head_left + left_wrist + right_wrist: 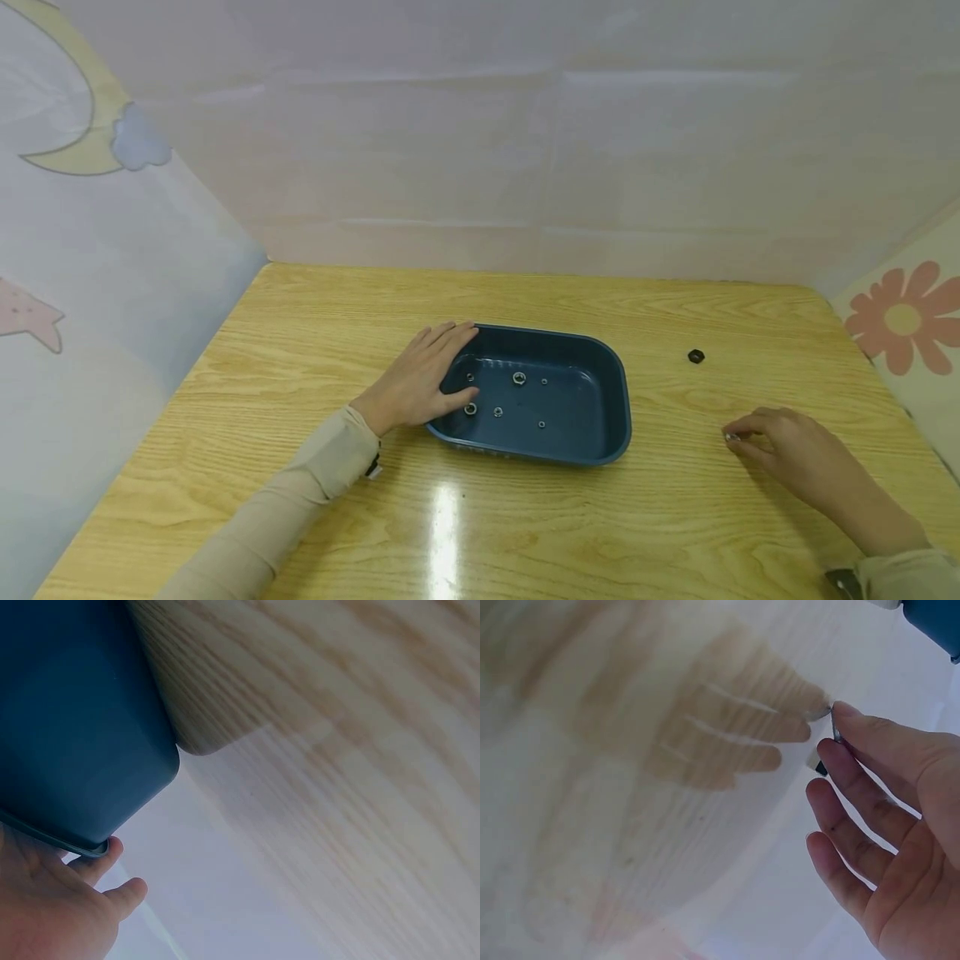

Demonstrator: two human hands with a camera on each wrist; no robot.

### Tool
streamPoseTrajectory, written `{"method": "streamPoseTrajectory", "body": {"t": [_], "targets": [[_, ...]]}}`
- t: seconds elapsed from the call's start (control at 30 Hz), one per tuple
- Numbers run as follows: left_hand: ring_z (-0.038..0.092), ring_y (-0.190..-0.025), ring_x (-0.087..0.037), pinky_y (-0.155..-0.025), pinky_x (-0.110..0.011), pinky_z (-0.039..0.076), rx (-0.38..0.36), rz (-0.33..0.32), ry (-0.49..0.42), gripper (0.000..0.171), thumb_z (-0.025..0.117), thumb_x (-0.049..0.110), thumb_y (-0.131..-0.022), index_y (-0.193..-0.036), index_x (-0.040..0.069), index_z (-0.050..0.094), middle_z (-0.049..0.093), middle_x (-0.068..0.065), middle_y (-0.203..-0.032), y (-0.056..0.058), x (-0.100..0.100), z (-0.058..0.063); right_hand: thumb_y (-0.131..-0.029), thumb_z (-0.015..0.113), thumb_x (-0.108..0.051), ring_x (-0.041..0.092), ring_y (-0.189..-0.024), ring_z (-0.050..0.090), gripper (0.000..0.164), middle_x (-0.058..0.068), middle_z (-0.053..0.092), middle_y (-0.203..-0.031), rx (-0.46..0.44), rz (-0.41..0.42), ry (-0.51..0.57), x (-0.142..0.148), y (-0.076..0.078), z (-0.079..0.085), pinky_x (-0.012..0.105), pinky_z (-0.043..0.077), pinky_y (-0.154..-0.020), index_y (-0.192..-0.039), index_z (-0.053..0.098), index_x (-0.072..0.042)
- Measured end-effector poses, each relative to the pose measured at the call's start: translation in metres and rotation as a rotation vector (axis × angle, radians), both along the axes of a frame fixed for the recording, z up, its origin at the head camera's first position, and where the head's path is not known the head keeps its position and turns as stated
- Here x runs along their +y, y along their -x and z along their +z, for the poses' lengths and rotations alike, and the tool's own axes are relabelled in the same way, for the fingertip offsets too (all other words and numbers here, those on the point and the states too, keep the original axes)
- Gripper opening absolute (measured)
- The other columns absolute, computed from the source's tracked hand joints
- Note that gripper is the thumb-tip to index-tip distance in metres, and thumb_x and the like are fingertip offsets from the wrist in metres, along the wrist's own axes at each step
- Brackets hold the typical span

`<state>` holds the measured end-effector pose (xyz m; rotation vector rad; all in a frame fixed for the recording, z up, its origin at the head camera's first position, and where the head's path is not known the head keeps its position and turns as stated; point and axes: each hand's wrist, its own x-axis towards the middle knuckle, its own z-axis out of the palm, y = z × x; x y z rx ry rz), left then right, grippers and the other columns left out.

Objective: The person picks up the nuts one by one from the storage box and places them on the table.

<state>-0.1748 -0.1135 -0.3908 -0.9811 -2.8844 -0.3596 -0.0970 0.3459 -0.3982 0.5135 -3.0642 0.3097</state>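
Observation:
A dark blue rectangular bin (570, 400) sits on the wooden table, with several silver metal nuts of different sizes, one a larger nut (519, 378), on its floor. My left hand (420, 379) rests over the bin's left rim, fingers extended along it and thumb reaching over the inside. In the left wrist view, fingertips touch the rim at a corner of the bin (75, 735). To the right of the bin, my right hand (795, 454) pinches a small silver nut (732, 437) between thumb and index finger, close to the tabletop. The other right-hand fingers are loosely bent.
A black hex nut (696, 356) lies on the table beyond my right hand. A tiny dark speck (463, 496) is on the wood in front of the bin. Pale printed sheets (525, 167) line the table's back and sides.

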Motion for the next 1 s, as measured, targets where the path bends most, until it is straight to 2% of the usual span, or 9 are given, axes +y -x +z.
{"method": "streamPoseTrajectory", "body": {"t": [0.23,0.43,0.57,0.67,0.83,1.0], "targets": [[0.021,-0.140,-0.024,-0.115,-0.047,0.017,0.010,-0.004,-0.007,0.080,0.050,0.054,-0.086,-0.147,0.015,0.018,0.022,-0.003,-0.153,0.0002,0.0000,-0.0002,-0.079,0.069,-0.023,0.017,-0.073,0.063,0.015,-0.006,0.068,-0.081,0.001,-0.027,0.033,0.0041,-0.0031,-0.0025,0.037,0.052,-0.062,-0.091,0.071,-0.014],[0.021,-0.140,-0.024,-0.115,-0.047,0.017,0.006,0.003,-0.005,0.080,0.052,0.053,-0.085,-0.147,0.015,0.018,0.022,-0.003,-0.153,-0.0002,-0.0004,0.0003,-0.077,0.071,-0.020,-0.007,-0.071,0.055,0.015,-0.013,0.065,-0.078,0.027,-0.014,0.064,0.0073,-0.0022,-0.0053,0.024,0.049,-0.060,-0.091,0.071,-0.015],[0.021,-0.141,-0.024,-0.115,-0.047,0.016,0.001,0.006,0.002,0.080,0.051,0.053,-0.085,-0.147,0.016,0.018,0.021,-0.002,-0.153,-0.0004,-0.0003,0.0004,-0.077,0.071,-0.019,-0.013,-0.071,0.051,0.016,-0.014,0.065,-0.078,0.021,-0.010,0.073,0.0085,-0.0016,-0.0067,0.021,0.048,-0.059,-0.092,0.071,-0.014],[0.021,-0.140,-0.024,-0.115,-0.046,0.016,0.002,0.003,-0.002,0.079,0.052,0.053,-0.085,-0.147,0.015,0.019,0.022,-0.003,-0.152,-0.0001,-0.0002,0.0004,-0.078,0.071,-0.022,-0.004,-0.072,0.057,0.018,-0.011,0.066,-0.081,-0.010,-0.026,0.070,0.0081,-0.0024,-0.0059,0.027,0.051,-0.062,-0.094,0.070,-0.014],[0.021,-0.140,-0.024,-0.115,-0.047,0.016,0.001,0.000,-0.010,0.079,0.052,0.053,-0.085,-0.147,0.015,0.019,0.023,-0.003,-0.152,0.0001,0.0000,0.0004,-0.078,0.071,-0.026,0.022,-0.078,0.064,0.023,-0.002,0.068,-0.086,-0.048,-0.050,0.059,0.0053,-0.0038,-0.0018,0.041,0.052,-0.065,-0.097,0.069,-0.013],[0.022,-0.140,-0.026,-0.115,-0.047,0.016,0.000,-0.007,-0.010,0.079,0.051,0.053,-0.086,-0.147,0.014,0.019,0.023,-0.004,-0.152,0.0003,0.0001,0.0006,-0.075,0.073,-0.022,0.026,-0.079,0.064,0.026,0.001,0.068,-0.088,0.016,-0.019,0.057,0.0013,-0.0033,0.0023,0.040,0.052,-0.062,-0.098,0.069,-0.011]]}}
